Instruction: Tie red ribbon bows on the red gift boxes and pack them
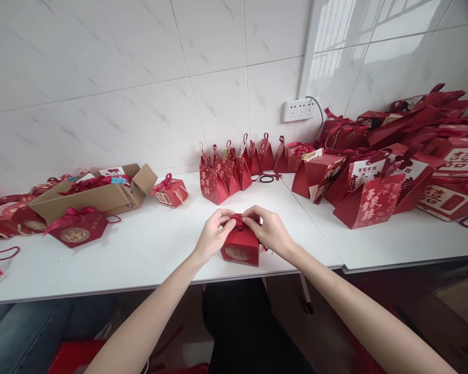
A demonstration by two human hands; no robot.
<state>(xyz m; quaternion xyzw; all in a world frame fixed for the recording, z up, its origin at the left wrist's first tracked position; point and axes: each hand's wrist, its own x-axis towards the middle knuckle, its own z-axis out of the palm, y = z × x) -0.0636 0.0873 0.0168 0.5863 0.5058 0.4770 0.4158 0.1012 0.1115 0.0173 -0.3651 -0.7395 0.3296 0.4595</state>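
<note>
A red gift box (241,248) with a round gold emblem stands on the white table near its front edge, right before me. On its top is a red ribbon (239,222), gathered like a bow. My left hand (215,231) pinches the ribbon from the left, thumb against fingers. From the right, my right hand (271,228) pinches the same ribbon, its fingers bent over the box top. The fingers partly hide the ribbon, so its exact shape is unclear. A loose ribbon end hangs at the box's right side.
Behind are several upright red boxes with loops (214,184) and a small bowed box (170,192). An open cardboard carton (89,202) and another bowed box (83,228) stand left. Red boxes (374,202) pile up right. A socket strip (298,110) is on the wall.
</note>
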